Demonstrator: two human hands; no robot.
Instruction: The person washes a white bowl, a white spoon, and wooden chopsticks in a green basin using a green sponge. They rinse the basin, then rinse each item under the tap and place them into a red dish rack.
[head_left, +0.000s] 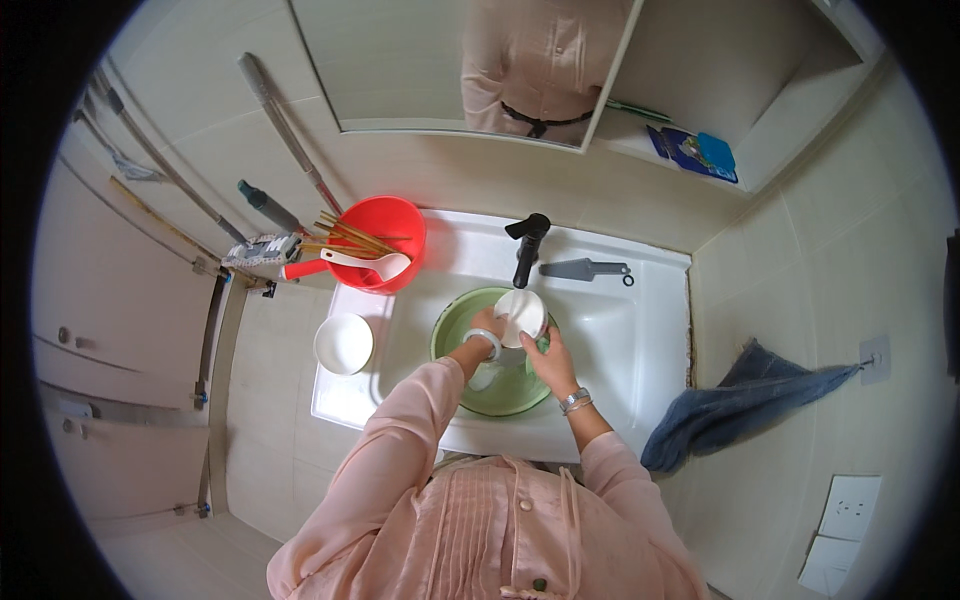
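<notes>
Under the black faucet (529, 244), a white bowl (527, 311) is tilted over a green basin (442, 386) in the sink. My right hand (551, 361) grips the bowl's near right edge, thumb on the rim. At its left side is my left hand (489, 328), its fingers against the bowl and partly hidden. Water fills part of the basin, and a whitish item (486, 376) lies in it below my left wrist; what it is cannot be made out.
Another white bowl (343, 343) stands on the sink's left ledge. Behind it, a red dipper (414, 217) holds chopsticks (358, 238) and a white spoon (386, 265). A grey brush-like tool (574, 268) lies right of the faucet. A blue towel (720, 409) hangs at right; mop handles (289, 127) lean left.
</notes>
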